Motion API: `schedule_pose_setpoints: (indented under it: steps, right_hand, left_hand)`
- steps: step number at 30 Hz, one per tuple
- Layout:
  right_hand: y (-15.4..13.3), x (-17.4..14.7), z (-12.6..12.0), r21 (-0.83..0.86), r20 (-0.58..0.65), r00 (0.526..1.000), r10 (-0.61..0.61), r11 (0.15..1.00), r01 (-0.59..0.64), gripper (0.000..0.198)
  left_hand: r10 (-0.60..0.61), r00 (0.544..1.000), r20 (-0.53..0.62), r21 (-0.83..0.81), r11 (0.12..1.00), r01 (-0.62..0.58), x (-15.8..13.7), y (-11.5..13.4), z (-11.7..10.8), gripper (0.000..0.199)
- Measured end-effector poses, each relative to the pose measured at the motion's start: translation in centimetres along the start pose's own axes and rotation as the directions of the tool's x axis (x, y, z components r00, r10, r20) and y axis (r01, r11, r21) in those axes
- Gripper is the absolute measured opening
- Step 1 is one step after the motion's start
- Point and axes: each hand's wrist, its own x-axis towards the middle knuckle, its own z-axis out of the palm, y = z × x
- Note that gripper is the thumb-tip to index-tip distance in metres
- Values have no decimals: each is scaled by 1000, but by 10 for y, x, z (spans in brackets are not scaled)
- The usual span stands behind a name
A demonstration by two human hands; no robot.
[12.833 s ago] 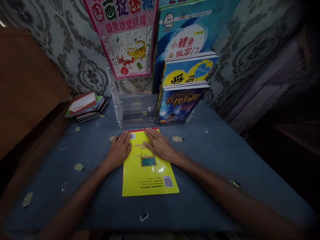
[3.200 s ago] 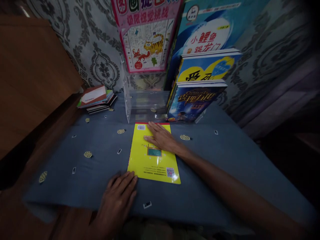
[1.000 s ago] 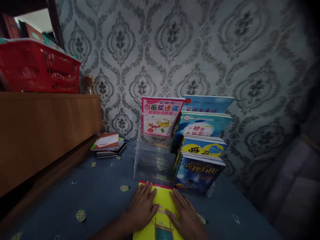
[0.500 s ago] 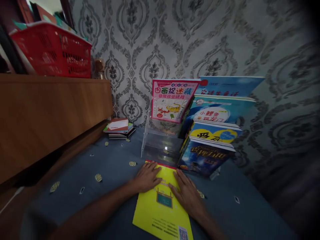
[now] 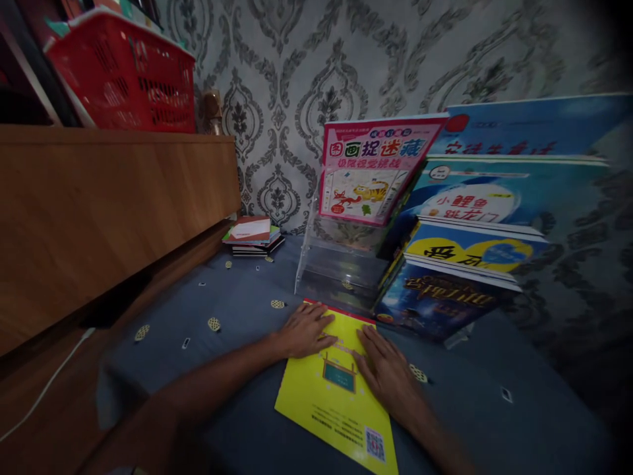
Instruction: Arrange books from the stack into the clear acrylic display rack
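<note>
A yellow book lies flat on the dark blue cloth, its red edge toward the rack and a small chalkboard picture on its cover. My left hand rests open on its far left part, fingers stretched over the cover. On the far right side my right hand also lies open, fingers flat against the cover. Just beyond the book stands a clear stepped book rack. It holds a pink-bordered picture book at the back left and several blue and yellow books in tiers on the right.
A small stack of books sits at the far left of the cloth. Left of it is a wooden cabinet bearing a red plastic basket. A white cable runs along the floor. Patterned wallpaper covers the wall behind.
My view has shifted, so the rack and books look larger and sit further right and higher. Both hands stay flat on the yellow book, with little change in their placement on it.
</note>
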Motion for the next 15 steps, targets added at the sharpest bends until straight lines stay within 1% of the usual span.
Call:
schedule_pose_setpoints:
  steps: [4, 10, 15]
  right_hand:
    - [-8, -14, -4, 7, 24, 998, -63, 998, 63, 54]
    - [-24, -43, -22, 86, 97, 975, -201, 977, 193, 52]
    - [-42, -72, -40, 137, 186, 955, -229, 969, 206, 56]
  left_hand:
    - [-12, 999, 30, 3, 1000, 12, -1, 1, -2, 55]
    - [-10, 999, 53, 17, 1000, 9, -1, 2, -4, 55]
    - [-13, 999, 45, 21, 1000, 12, -2, 2, -1, 54]
